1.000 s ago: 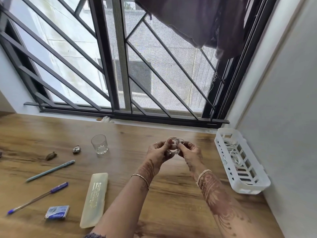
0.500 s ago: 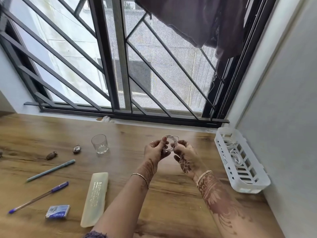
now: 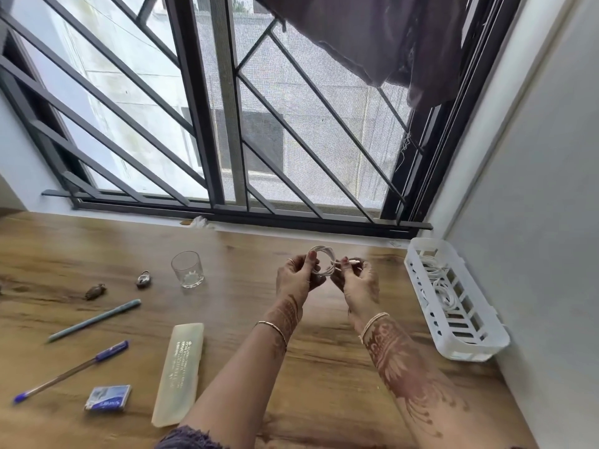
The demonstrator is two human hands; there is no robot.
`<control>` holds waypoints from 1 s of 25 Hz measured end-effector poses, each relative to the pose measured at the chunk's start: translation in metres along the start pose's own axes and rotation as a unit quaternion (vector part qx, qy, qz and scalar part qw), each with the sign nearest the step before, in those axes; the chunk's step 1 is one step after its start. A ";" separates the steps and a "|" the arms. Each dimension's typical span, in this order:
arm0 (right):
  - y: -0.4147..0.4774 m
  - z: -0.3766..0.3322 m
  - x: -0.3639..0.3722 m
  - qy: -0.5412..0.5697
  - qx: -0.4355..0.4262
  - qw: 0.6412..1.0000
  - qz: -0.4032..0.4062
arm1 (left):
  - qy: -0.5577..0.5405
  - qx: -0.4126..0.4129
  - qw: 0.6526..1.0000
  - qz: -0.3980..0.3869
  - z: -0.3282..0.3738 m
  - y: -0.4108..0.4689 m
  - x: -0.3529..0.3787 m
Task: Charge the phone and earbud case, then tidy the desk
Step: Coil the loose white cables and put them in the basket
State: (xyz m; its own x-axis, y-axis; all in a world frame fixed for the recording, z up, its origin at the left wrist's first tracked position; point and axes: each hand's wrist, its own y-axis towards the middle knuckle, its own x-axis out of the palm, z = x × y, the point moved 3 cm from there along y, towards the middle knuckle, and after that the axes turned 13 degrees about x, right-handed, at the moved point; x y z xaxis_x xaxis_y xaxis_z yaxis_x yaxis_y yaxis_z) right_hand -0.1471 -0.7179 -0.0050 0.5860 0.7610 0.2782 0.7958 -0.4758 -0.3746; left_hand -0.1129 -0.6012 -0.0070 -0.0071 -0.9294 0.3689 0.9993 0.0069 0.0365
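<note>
Both my hands hold a white charging cable (image 3: 325, 261) wound into a small coil, above the middle of the wooden desk (image 3: 324, 367). My left hand (image 3: 298, 276) pinches the coil's left side between thumb and fingers. My right hand (image 3: 356, 278) grips the right side, and the cable's plug end shows at its fingertips. No phone or earbud case is in view.
A white slotted basket (image 3: 479, 346) with more white cables stands at the right by the wall. On the left lie a glass tumbler (image 3: 188, 269), a translucent pencil box (image 3: 179, 372), two pens (image 3: 94, 320) (image 3: 71, 371), an eraser packet (image 3: 108, 397) and two small metal items (image 3: 143, 279).
The coil has been turned and lifted slightly between my hands; my right hand has shifted its grip to the plug end. The desk items have not moved.
</note>
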 end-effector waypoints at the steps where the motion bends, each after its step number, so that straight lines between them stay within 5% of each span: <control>1: -0.001 -0.001 -0.001 0.031 0.015 0.999 -0.009 | 0.002 0.001 1.000 0.000 0.000 0.000 0.001; 8: -0.005 -0.015 -0.015 0.080 0.025 0.996 0.001 | 0.087 -0.024 0.994 -0.060 -0.004 0.001 0.003; 16: -0.010 -0.039 -0.062 0.046 -0.003 0.998 0.036 | 0.048 -0.030 0.993 -0.107 -0.010 -0.016 0.040; 21: -0.014 -0.070 -0.117 -0.046 -0.054 0.988 0.137 | 0.075 -0.060 0.978 -0.185 -0.022 -0.038 0.091; 25: -0.008 -0.096 -0.173 -0.222 -0.102 0.925 0.291 | 0.089 -0.077 0.968 -0.223 -0.036 -0.054 0.136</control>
State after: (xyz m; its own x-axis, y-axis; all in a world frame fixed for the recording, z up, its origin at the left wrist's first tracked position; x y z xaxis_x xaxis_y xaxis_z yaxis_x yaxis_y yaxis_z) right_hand -0.2400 -0.8881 0.0351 0.8395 0.4345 -0.3261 0.4041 -0.9007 -0.1599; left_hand -0.1665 -0.7413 0.0078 -0.4463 -0.8763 0.1816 0.8919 -0.4521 0.0104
